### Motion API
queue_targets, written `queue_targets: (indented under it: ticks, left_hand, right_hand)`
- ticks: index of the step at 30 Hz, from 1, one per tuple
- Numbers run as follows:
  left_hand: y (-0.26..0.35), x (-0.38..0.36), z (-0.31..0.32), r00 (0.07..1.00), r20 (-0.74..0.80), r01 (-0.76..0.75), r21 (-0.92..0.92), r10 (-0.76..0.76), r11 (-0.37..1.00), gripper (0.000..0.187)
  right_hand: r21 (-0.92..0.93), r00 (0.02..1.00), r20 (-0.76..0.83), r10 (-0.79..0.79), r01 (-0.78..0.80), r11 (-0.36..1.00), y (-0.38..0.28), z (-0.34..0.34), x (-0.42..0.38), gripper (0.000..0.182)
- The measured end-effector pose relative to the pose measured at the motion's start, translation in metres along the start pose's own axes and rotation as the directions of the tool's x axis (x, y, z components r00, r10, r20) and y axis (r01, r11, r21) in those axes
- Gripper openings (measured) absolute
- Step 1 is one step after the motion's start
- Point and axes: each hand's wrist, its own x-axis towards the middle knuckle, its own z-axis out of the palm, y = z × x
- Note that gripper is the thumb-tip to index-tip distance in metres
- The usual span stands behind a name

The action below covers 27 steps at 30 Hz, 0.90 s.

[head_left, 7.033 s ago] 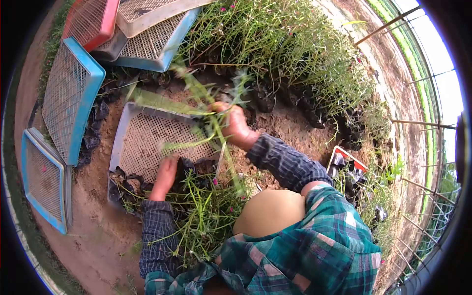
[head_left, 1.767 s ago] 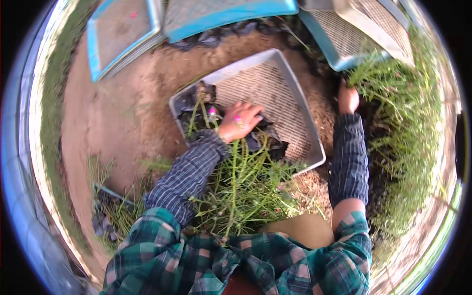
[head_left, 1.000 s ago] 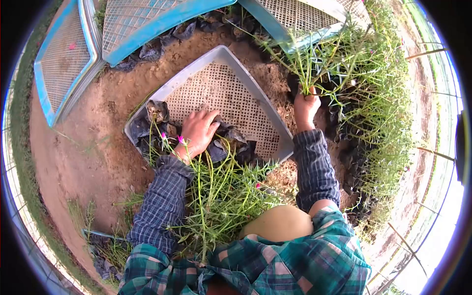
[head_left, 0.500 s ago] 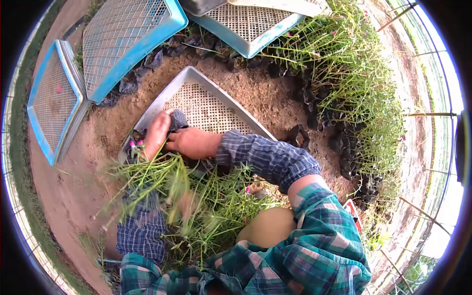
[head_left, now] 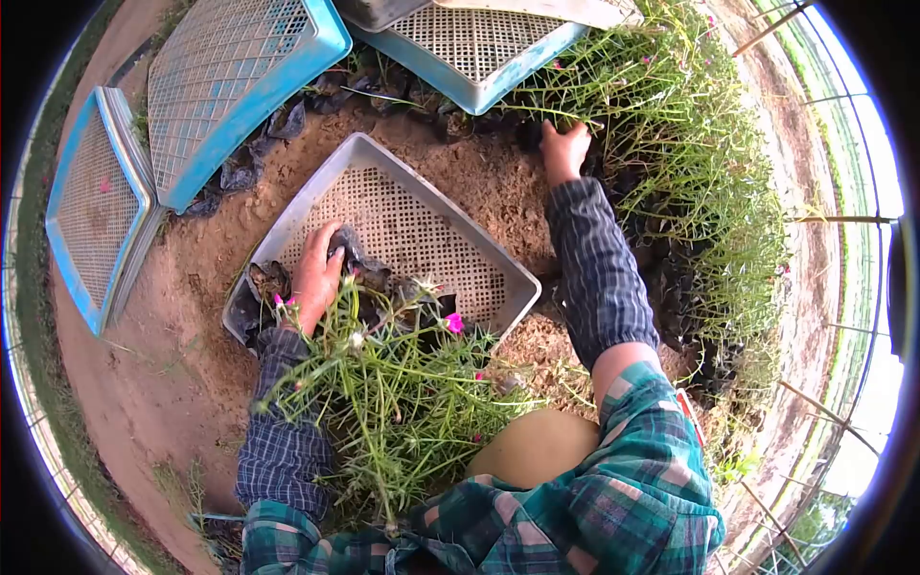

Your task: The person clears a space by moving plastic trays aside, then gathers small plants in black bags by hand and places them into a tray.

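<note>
A grey mesh-bottomed tray (head_left: 431, 195) lies on the soil in front of me. Inside its left part, my left hand (head_left: 316, 276) has its fingers around a black plastic plant bag (head_left: 351, 247). Beside that hand are more dark bags, and leggy green plants with pink flowers (head_left: 453, 323) spill over the tray's near side toward me. My right hand (head_left: 565, 151) reaches past the tray to the base of the bagged plants (head_left: 661, 144) at upper right. Its thumb and fingers are apart near dark bags, with the fingertips partly hidden.
Blue-rimmed mesh trays (head_left: 251, 105) lean at upper left, and more stacked trays (head_left: 476, 57) stand at the top. A row of black bags (head_left: 671, 287) with green plants runs down the right. Bare soil (head_left: 144, 402) stretches along the left.
My right hand has left the bag beside my left hand and moved up and right to the plant row. My left hand stays in the tray, while the plants beneath it have shifted.
</note>
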Motion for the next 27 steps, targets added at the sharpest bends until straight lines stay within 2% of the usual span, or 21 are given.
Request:
queue_targets:
  ticks: [1, 4, 5, 6, 7, 9, 12, 14, 15, 17, 19, 20, 21, 23, 24, 27]
  left_hand:
    - [-0.001, -0.001, -0.002, 0.999, 0.014, -0.034, 0.055, 0.033, 0.998, 0.042]
    - [-0.001, -0.001, -0.002, 0.999, 0.026, -0.025, 0.058, 0.023, 0.998, 0.042]
    - [-0.001, -0.002, -0.001, 0.999, 0.018, -0.028, 0.055, 0.027, 0.998, 0.042]
    - [-0.001, -0.003, 0.000, 0.999, 0.008, -0.033, 0.077, 0.032, 0.996, 0.042]
    - [0.001, -0.003, -0.001, 0.999, 0.007, -0.032, 0.077, 0.031, 0.997, 0.042]
    - [0.005, -0.003, -0.001, 1.000, 0.011, -0.015, 0.073, 0.014, 0.997, 0.043]
    - [0.005, -0.003, 0.001, 1.000, 0.009, -0.011, 0.061, 0.011, 0.998, 0.043]
    - [0.005, -0.004, -0.002, 1.000, 0.020, 0.000, 0.053, -0.001, 0.999, 0.043]
    - [0.006, -0.004, -0.003, 1.000, 0.019, 0.003, 0.055, -0.004, 0.998, 0.043]
    - [0.006, -0.003, -0.003, 0.999, 0.032, 0.020, 0.057, -0.022, 0.998, 0.044]
    - [0.005, -0.002, -0.002, 0.999, 0.036, 0.015, 0.066, -0.018, 0.998, 0.043]
    - [0.005, -0.002, -0.002, 0.999, 0.042, 0.021, 0.067, -0.024, 0.998, 0.043]
    - [0.005, -0.003, -0.002, 0.998, 0.046, 0.028, 0.070, -0.031, 0.997, 0.043]
    - [0.004, -0.004, 0.000, 0.999, 0.033, 0.025, 0.082, -0.028, 0.996, 0.043]
    - [0.004, -0.004, 0.000, 1.000, 0.022, 0.017, 0.097, -0.019, 0.995, 0.043]
    - [0.004, -0.004, 0.000, 0.999, 0.029, 0.030, 0.094, -0.033, 0.995, 0.042]
  right_hand:
    - [-0.019, 0.998, -0.060, 0.003, -0.004, 1.000, -0.007, 0.005, 0.006, 0.046]
    - [0.154, 0.989, 0.121, -0.084, 0.065, 0.986, 0.015, 0.024, 0.028, 0.026]
    - [0.150, 0.991, 0.126, -0.035, 0.016, 0.989, 0.018, 0.022, 0.022, 0.024]
    - [0.400, 0.988, 0.154, 0.007, -0.069, 0.914, 0.023, 0.018, 0.012, 0.020]
    - [0.617, 0.980, 0.193, 0.040, -0.153, 0.772, 0.020, 0.009, -0.004, 0.017]
    - [0.658, 0.997, 0.077, 0.030, -0.074, 0.749, 0.015, -0.003, -0.029, 0.014]
    - [0.738, 0.995, 0.082, 0.055, -0.098, 0.668, 0.015, -0.004, -0.035, 0.013]
    - [0.640, 0.997, 0.058, 0.046, -0.072, 0.765, -0.008, -0.011, -0.030, 0.010]
    - [0.609, 0.993, 0.115, 0.039, -0.102, 0.786, -0.023, -0.015, -0.024, 0.014]
    - [0.301, 0.983, 0.123, 0.134, -0.166, 0.939, -0.046, -0.004, -0.002, 0.027]
    - [-0.091, 0.952, 0.301, 0.057, -0.031, 0.995, -0.033, 0.015, 0.033, 0.043]
    - [-0.255, 0.922, 0.386, 0.018, 0.088, 0.963, -0.033, 0.020, 0.046, 0.052]
    - [-0.276, 0.939, 0.315, -0.139, 0.230, 0.933, -0.028, 0.024, 0.049, 0.049]
    - [-0.310, 0.974, 0.205, -0.096, 0.158, 0.938, -0.017, 0.037, 0.053, 0.039]
    - [-0.307, 0.973, 0.208, -0.098, 0.160, 0.938, -0.007, 0.044, 0.054, 0.039]
    - [-0.299, 0.959, 0.142, -0.247, 0.279, 0.913, 0.009, 0.051, 0.046, 0.028]
